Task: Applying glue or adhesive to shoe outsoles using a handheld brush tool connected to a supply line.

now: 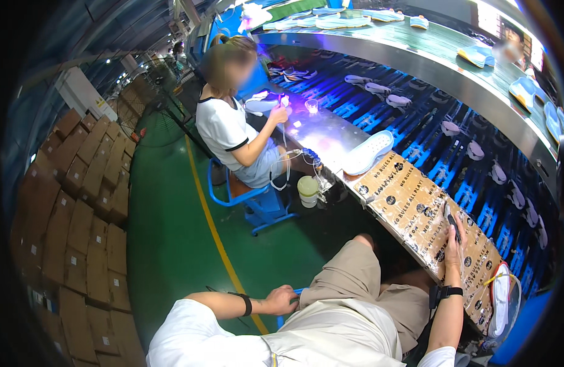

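My right hand (pixel 455 240) lies over the cardboard-covered bench, fingers wrapped round a slim dark-handled tool (pixel 451 221) with a pale tip; its exact kind is unclear. Low at my left side, my left hand (pixel 280 300) is closed at the blue frame (pixel 301 291) of my seat, beside my thigh. Farther along the bench, a white and pale-blue shoe sole (pixel 368 153) rests at the cardboard's far end. A white shoe with a red edge (pixel 501 301) stands at the near right end, past my right wrist.
A co-worker (pixel 233 116) sits at the bench's far end under purple light, holding a small tool near a shoe. Behind the bench, a rack (pixel 441 140) carries several shoes; above runs a green conveyor (pixel 404 30) with soles. Cardboard boxes (pixel 80 244) are stacked at left.
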`<state>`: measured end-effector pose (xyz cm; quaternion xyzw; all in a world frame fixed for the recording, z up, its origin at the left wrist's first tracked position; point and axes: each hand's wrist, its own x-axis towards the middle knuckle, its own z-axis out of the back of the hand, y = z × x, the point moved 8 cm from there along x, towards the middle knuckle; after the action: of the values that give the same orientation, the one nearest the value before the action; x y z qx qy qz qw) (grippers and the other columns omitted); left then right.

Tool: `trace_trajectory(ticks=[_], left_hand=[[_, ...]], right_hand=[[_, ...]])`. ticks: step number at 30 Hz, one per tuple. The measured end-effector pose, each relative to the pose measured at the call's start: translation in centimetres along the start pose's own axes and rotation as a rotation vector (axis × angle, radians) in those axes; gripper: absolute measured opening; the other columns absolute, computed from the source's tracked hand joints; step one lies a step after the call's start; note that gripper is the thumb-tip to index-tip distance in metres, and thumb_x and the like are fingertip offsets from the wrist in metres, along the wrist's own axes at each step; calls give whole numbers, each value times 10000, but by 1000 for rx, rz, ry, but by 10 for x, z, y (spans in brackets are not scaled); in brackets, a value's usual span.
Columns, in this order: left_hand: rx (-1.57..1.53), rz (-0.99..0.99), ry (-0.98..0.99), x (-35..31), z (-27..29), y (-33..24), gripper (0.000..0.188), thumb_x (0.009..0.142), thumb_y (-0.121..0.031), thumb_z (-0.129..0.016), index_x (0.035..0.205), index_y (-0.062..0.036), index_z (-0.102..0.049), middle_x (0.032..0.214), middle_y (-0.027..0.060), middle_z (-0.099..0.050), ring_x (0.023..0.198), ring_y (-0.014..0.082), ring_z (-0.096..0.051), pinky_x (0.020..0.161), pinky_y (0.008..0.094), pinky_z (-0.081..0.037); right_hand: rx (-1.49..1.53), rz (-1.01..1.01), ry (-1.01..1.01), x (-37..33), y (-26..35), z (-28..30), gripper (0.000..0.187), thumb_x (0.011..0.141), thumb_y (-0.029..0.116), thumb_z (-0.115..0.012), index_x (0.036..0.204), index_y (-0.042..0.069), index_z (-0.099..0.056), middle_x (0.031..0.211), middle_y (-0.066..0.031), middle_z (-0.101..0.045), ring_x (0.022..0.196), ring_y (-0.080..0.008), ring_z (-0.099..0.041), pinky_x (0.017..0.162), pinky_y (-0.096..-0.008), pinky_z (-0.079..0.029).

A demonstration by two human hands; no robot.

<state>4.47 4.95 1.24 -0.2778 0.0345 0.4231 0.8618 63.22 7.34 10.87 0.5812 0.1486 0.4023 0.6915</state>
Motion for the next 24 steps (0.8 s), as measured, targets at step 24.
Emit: trace_trajectory(ticks=[24], left_hand=[[37,13,22,0,-2,3,351,850,-280,-682,1100,-56,-782,1029,175,-738,1100,341,-663,949,453,-563]], right_hand=[[-2,3,-15,0,1,-2,431,1011,256,-626,1397,65,-650,865,-19,-655,713,-101,-537,664,-269,-447]])
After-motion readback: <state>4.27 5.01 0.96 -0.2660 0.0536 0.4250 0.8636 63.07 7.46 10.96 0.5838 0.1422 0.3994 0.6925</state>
